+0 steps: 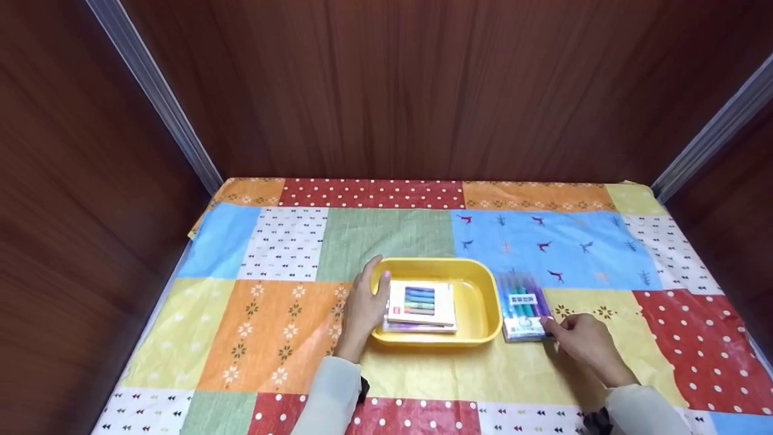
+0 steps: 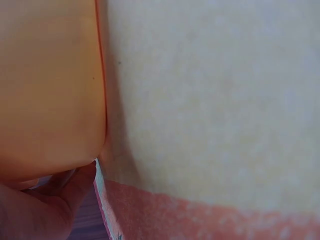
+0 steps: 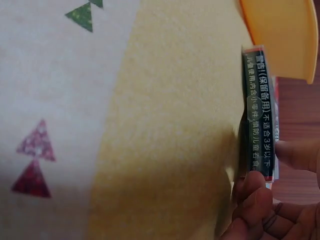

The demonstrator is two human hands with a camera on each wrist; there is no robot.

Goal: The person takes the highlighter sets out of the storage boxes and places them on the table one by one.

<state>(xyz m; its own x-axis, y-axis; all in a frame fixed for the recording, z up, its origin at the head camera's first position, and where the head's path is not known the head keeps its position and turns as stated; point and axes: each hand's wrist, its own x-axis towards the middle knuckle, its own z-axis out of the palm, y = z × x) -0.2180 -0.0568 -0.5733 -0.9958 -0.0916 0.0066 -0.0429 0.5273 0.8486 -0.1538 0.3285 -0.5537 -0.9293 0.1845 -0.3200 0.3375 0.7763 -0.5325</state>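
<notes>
**Yellow tray (image 1: 477, 302) part filled, pen pack (image 1: 523, 309) outside it**

At the left, the left hand (image 1: 366, 307) holds the end of the yellow tray, thumb at the rim and fingers along the outer wall. The tray sits on a patchwork cloth (image 1: 272, 326) that covers the table.

Inside the tray, toward its left end, lies a white box (image 1: 444, 300) printed with a row of coloured sticks. It rests on a purplish package (image 1: 416, 328), mostly hidden beneath; what that holds I cannot tell. The right part of the tray is bare.

Just beside the tray's right wall is the pen pack, clear, with blue, green and purple pens showing. The right hand (image 1: 584, 339) pinches its near right corner between thumb and fingers; the right wrist view shows its dark, printed edge.

By the look of it, the work is partway: two packages are in, and the pen pack is the one left outside.
</notes>
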